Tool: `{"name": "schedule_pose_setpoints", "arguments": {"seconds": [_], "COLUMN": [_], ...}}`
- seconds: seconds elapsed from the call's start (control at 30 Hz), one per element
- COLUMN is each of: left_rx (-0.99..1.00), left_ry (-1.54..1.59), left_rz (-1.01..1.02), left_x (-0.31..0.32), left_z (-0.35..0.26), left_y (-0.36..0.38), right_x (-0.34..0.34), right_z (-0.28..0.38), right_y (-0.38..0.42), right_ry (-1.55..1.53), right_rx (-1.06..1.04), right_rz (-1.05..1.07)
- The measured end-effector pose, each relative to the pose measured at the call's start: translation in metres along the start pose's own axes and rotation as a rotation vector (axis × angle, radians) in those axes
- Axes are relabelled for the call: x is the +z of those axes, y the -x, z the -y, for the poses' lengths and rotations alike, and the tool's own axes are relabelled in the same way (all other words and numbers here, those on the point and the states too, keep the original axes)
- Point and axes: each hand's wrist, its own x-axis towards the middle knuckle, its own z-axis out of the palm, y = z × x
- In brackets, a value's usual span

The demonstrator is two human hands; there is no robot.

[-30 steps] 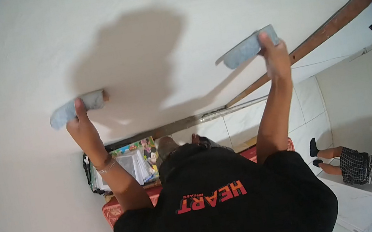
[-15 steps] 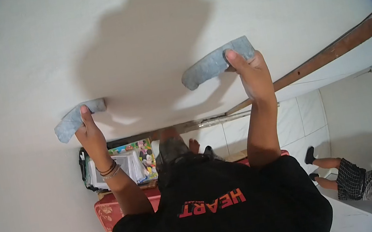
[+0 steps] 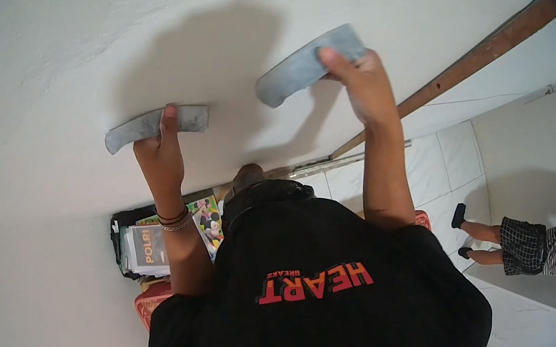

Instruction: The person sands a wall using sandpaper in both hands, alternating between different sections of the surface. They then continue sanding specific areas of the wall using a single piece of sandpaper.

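Note:
My left hand is closed round a grey, slightly curved strip, thumb on its near face. A wider grey curved piece is in my right hand, gripped near its right end. Both pieces lie close to the pale wall, and the shadow of my head and arms falls on it between and above them. What the pieces are made of I cannot tell. The fingers behind them are mostly hidden.
Books and papers are stacked at the lower left by a red patterned surface. A brown wooden beam runs diagonally at the right. Another person in checked shorts is at the far right.
My left hand has moved right and up with its strip, which is now more level. My right hand has shifted slightly up and left with its piece.

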Motion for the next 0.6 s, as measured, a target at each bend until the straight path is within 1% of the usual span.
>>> {"name": "schedule_pose_setpoints", "arguments": {"seconds": [0.03, 0.07, 0.1, 0.13, 0.17, 0.3, 0.37, 0.4, 0.47, 0.5, 0.53, 0.57, 0.6], "left_rx": [0.059, 0.119, 0.136, 0.110, 0.079, 0.102, -0.006, -0.008, 0.102, 0.108, 0.189, 0.263, 0.256], "left_ry": [0.088, 0.178, 0.185, 0.224, 0.261, 0.247, 0.239, 0.244, 0.298, 0.294, 0.276, 0.256, 0.252], "left_rz": [-0.065, -0.128, -0.133, -0.111, -0.086, -0.062, -0.025, -0.031, -0.114, -0.125, -0.197, -0.265, -0.264], "left_x": [0.002, 0.003, 0.001, -0.002, -0.005, -0.008, -0.010, -0.008, -0.004, -0.001, 0.003, 0.004, 0.001], "left_z": [-0.001, -0.001, -0.001, 0.002, 0.005, 0.011, 0.017, 0.019, 0.023, 0.024, 0.026, 0.028, 0.030], "left_y": [0.001, 0.001, -0.001, -0.004, -0.002, -0.004, -0.004, -0.002, -0.002, -0.003, -0.004, -0.002, -0.001], "right_x": [0.011, 0.020, 0.028, 0.035, 0.037, 0.034, 0.040, 0.039, 0.041, 0.041, 0.040, 0.039, 0.035], "right_z": [0.005, 0.003, -0.001, -0.003, -0.001, -0.010, -0.011, -0.015, -0.034, -0.044, -0.057, -0.070, -0.078], "right_y": [0.000, 0.003, 0.008, 0.009, 0.010, 0.006, 0.010, 0.012, 0.011, 0.012, 0.010, 0.011, 0.013], "right_ry": [0.101, 0.097, -0.031, -0.155, -0.179, -0.144, -0.192, -0.186, -0.095, -0.052, -0.057, -0.010, 0.040], "right_rx": [-0.034, -0.049, -0.108, -0.163, -0.173, -0.164, -0.153, -0.153, -0.122, -0.085, -0.089, -0.079, -0.063], "right_rz": [0.052, 0.049, -0.014, -0.073, -0.080, -0.054, -0.080, -0.074, -0.067, -0.053, -0.047, 0.024, 0.092]}}
